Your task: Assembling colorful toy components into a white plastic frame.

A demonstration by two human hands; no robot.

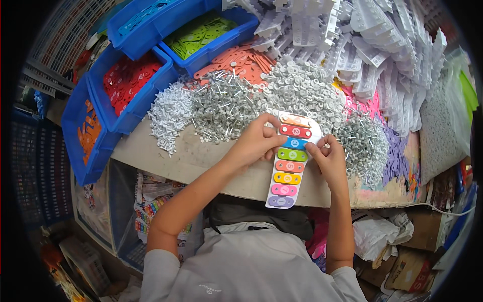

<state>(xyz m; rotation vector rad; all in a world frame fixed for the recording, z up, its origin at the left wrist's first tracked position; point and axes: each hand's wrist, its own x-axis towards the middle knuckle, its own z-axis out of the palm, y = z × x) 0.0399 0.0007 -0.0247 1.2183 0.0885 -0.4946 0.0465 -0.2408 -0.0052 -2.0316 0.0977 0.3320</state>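
Observation:
A toy xylophone [287, 166] with a white base and a column of coloured bars lies tilted at the table's front edge, its narrow end toward me. Its blue bar [294, 143] sits between my two hands. My left hand [257, 140] is closed at the left side, fingers bent and pinching by the bar's left end. On the other side my right hand [328, 155] is closed too, its thumb against the bar's right end. Whether small pins are between my fingers is hidden. Metal heads show on the other bars.
Behind the xylophone are heaps of metal pins [221, 103], grey washers [302, 88] and white small parts [170, 113]. Blue bins [113, 95] of coloured bars stand left. White plastic bases [387, 65] are piled at the back right. Purple bars [395, 161] lie right.

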